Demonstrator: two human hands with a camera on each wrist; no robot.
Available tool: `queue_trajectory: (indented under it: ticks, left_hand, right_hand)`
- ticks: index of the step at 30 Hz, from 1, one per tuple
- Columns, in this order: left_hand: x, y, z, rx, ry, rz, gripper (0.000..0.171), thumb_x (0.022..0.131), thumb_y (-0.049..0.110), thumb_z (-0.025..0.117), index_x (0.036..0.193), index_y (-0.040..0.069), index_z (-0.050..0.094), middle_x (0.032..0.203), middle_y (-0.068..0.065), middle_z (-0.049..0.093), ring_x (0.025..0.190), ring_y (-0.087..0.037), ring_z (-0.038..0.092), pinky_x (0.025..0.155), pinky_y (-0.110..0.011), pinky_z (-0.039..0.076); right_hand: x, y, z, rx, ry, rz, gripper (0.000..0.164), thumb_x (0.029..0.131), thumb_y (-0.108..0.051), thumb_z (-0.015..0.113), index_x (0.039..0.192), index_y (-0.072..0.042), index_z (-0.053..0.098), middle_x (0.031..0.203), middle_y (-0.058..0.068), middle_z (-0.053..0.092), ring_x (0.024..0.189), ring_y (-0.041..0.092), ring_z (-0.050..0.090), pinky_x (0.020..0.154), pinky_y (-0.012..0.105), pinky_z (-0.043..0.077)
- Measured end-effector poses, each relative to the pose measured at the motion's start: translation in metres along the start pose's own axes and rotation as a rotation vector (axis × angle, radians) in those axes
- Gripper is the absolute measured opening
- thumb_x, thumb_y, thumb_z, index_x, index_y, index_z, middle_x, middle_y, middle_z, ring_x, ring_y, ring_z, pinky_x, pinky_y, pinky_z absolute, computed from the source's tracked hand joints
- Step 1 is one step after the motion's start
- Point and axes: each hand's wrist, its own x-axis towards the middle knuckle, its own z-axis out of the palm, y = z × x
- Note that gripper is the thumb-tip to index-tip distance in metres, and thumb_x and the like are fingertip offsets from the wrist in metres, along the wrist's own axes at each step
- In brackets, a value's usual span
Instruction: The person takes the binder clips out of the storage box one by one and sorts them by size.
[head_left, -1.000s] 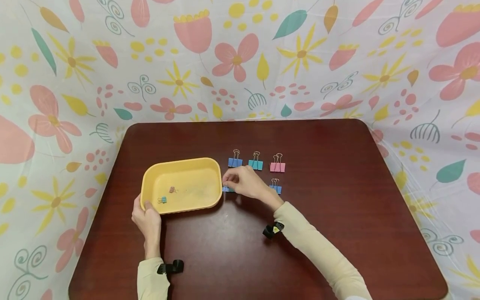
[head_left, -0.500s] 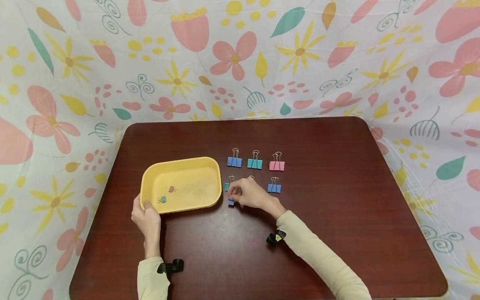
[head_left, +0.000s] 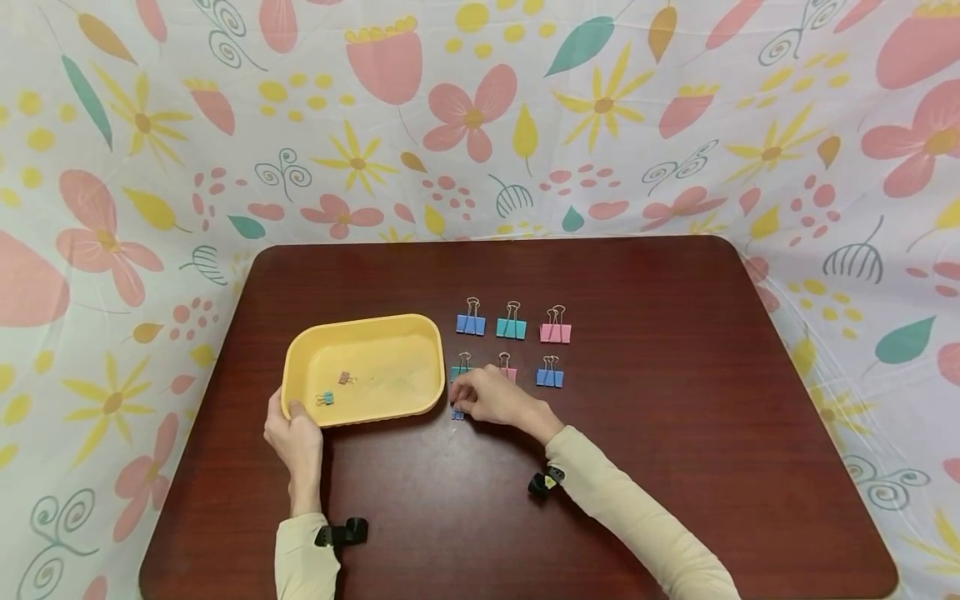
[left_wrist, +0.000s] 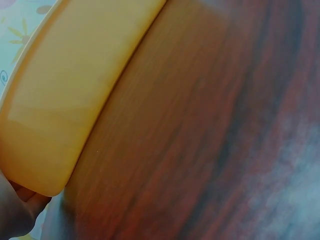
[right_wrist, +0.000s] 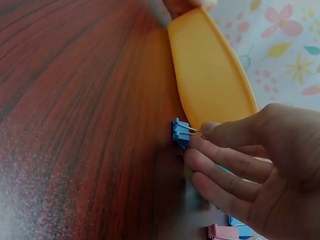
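Note:
My left hand (head_left: 295,442) grips a yellow plastic tray (head_left: 405,367) at its near left corner, thumb over the rim. A small teal binder clip (head_left: 325,399) and a small pink binder clip (head_left: 347,378) lie inside it. To the tray's right, my right hand (head_left: 491,396) pinches a small blue binder clip (right_wrist: 180,132) by its wire handles, thumb against forefinger. That clip is low over the table, in front of a medium teal binder clip (head_left: 460,372). A medium pink binder clip (head_left: 510,373) is partly hidden behind the right hand.
Large blue (head_left: 471,325), teal (head_left: 512,329) and pink binder clips (head_left: 555,333) form a back row, handles pointing away. A medium blue binder clip (head_left: 550,378) ends the row in front. Floral cloth (head_left: 465,192) hangs behind the dark wooden table (head_left: 637,333).
My right hand has brought the small blue binder clip from the tray's right edge toward me, uncovering the medium teal and pink clips behind. The left hand and tray stay put.

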Motion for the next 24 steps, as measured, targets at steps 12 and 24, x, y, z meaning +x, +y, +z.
queue_trajectory:
  ticks: [12,24]
  left_hand:
    - [-0.003,0.003,-0.001,-0.007,-0.004,-0.005,0.039,0.102,0.006,0.043,0.135,-0.004,0.061,0.121,-0.029,0.068,0.104,-0.038,0.065,0.071,-0.007,0.041]
    - [-0.004,0.002,-0.001,-0.004,-0.015,-0.011,0.039,0.102,0.008,0.042,0.135,-0.003,0.061,0.121,-0.029,0.067,0.104,-0.038,0.064,0.072,-0.009,0.041]
  right_hand:
    - [0.01,-0.012,-0.022,-0.002,0.132,-0.039,0.007,0.095,-0.009,0.068,0.098,-0.008,0.074,0.087,0.006,0.077,0.055,0.0,0.061,0.061,0.018,0.051]
    - [0.061,-0.041,-0.034,-0.016,0.191,-0.131,0.02,0.098,-0.012,0.065,0.114,0.0,0.067,0.094,0.008,0.076,0.081,0.016,0.073,0.073,0.018,0.055]
